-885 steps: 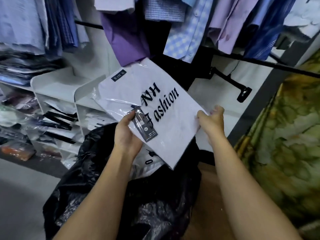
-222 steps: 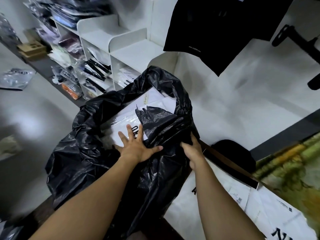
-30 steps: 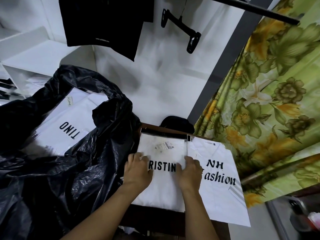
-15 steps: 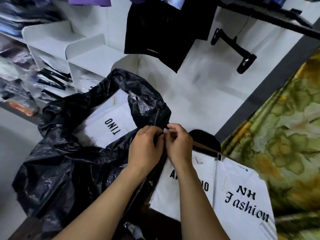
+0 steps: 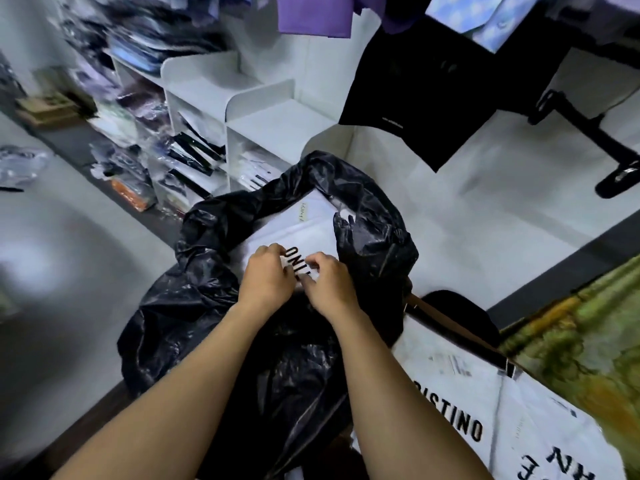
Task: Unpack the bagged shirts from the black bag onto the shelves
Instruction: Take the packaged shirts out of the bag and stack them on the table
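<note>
Right at the centre of the frame, both hands are reaching into the open mouth of the black bag (image 5: 207, 306). The left hand (image 5: 266, 277) and the right hand (image 5: 329, 287) are close together, fingers curled, and they are gripping the near edge of the white bagged shirt (image 5: 298, 232) lying on top inside the bag. Two more packed shirts (image 5: 457, 393) are lying flat at the lower right, beside the bag. White shelves (image 5: 277, 126) are standing behind it, upper left.

The crumpled black bag (image 5: 207, 306) gapes open at centre, a white bagged shirt (image 5: 304, 232) lying flat inside. Two more packets (image 5: 450, 393) lie at 4 o'clock; white shelves (image 5: 277, 126) stand at 11 o'clock.
</note>
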